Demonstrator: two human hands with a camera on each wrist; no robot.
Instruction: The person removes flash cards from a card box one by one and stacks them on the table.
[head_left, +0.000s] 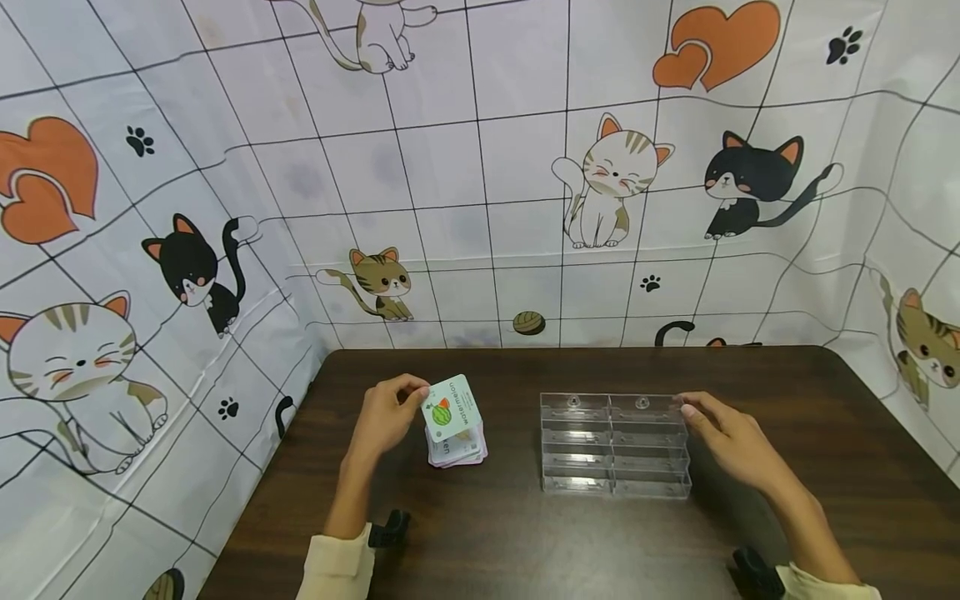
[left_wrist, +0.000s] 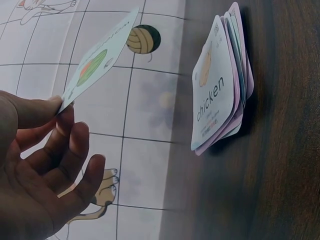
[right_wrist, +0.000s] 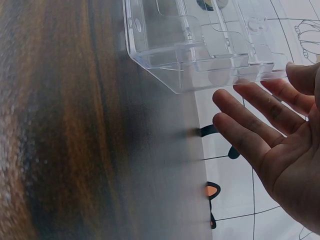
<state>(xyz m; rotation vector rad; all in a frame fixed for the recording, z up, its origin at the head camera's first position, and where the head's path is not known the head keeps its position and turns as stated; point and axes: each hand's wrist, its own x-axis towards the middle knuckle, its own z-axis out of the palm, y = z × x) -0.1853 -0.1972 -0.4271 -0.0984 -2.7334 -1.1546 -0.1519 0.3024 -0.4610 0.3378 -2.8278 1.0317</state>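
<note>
My left hand pinches a watermelon flashcard at its corner, thumb against fingers. The card is tilted above a loose stack of flashcards. In the left wrist view, a chicken flashcard tops that stack, apart from the raised card. To the right stands a clear plastic card holder with two columns of stepped slots. My right hand holds its far right corner between thumb and fingertips. In the right wrist view, the other fingers extend loosely beside the holder's end.
A dark wooden table carries everything, its far edge meeting a white cat-printed cloth that hangs behind and at both sides. Black straps circle both wrists below cream sleeves.
</note>
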